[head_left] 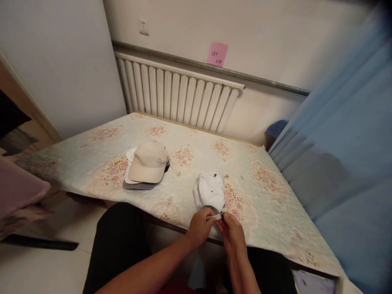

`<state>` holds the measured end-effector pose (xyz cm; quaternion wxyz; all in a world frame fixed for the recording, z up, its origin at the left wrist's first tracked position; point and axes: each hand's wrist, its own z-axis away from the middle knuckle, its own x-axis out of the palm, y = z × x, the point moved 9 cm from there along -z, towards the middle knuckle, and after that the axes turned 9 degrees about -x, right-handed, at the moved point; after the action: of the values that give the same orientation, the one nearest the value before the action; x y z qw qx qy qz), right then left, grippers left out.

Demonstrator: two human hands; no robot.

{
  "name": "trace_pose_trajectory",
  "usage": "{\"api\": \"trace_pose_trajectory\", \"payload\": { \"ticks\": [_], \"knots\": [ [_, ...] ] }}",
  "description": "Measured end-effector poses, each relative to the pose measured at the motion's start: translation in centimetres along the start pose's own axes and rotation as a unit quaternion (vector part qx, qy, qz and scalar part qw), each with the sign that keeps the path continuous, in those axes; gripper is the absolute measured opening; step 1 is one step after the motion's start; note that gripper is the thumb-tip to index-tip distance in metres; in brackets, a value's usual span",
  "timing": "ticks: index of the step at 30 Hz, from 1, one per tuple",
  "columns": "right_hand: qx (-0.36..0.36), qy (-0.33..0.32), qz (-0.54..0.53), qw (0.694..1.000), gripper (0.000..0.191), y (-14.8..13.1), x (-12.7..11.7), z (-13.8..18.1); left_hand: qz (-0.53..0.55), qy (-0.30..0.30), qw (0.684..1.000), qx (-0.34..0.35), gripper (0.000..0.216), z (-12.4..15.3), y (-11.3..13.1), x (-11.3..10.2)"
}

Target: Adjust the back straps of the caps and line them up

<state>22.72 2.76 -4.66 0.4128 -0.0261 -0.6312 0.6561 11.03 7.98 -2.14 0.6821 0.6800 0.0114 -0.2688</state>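
A white baseball cap (211, 190) lies at the near edge of the table, its back strap toward me. With my left hand (200, 225) I pinch the left part of the cap's strap (215, 217). My right hand (233, 230) has its fingertips closed at the strap's other end, where a small dark and yellowish bit shows; the exact hold there is too small to make out. To the left sits a stack of caps, with a beige cap (150, 161) on top and white and grey brims (139, 185) showing beneath.
A flowered cloth (190, 141) covers the table. Behind it are a white radiator (177, 94) and a wall with a pink note (217, 54). Blue curtains (343, 155) hang on the right. A pink-covered object (21, 188) stands at the left.
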Motion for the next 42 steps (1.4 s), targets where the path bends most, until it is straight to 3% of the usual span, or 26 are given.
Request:
{"api": "trace_pose_trajectory", "payload": {
  "ticks": [11, 29, 42],
  "knots": [
    [0.005, 0.009, 0.009, 1.000, 0.027, 0.1, 0.0, 0.1, -0.021, 0.006, 1.000, 0.012, 0.015, 0.1, 0.5, 0.0],
    [-0.020, 0.052, 0.055, 0.997, 0.021, -1.0, -0.5, 0.2, 0.065, 0.006, 0.998, -0.007, 0.015, -0.1, 1.1, 0.3],
    [-0.095, 0.005, 0.108, 0.990, 0.019, -2.0, -0.2, -0.8, 0.119, 0.003, 0.992, -0.032, 0.013, -0.6, 0.9, 0.5]
  ]
}}
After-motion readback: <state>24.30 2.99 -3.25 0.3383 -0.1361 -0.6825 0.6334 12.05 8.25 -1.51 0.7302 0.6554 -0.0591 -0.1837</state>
